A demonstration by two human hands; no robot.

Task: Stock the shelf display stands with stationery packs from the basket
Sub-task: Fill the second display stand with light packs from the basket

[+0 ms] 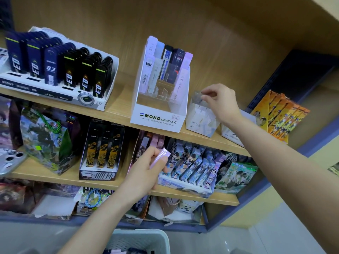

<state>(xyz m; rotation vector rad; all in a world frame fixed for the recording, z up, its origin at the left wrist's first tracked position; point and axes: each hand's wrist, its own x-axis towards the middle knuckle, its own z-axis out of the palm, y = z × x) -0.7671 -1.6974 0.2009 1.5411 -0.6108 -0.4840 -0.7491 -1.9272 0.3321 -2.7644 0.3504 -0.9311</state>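
My left hand [146, 169] grips a slim pink stationery pack [160, 157] in front of the middle shelf. My right hand [220, 101] reaches up to the top shelf and pinches a small grey pack [197, 98] at the top of a small white display stand [200, 119]. Left of that stand is the white MONO graph MG display stand [156, 121], holding several lead packs at its back. The pale basket [139, 241] sits at the bottom edge, below my left forearm.
A wide white stand of dark lead packs [55, 66] fills the top shelf's left. An orange display box [278, 116] stands at the right end. The middle shelf holds illustrated pack stands [192, 169] and a gift bag [45, 140]. A dark metal upright [286, 85] borders the right.
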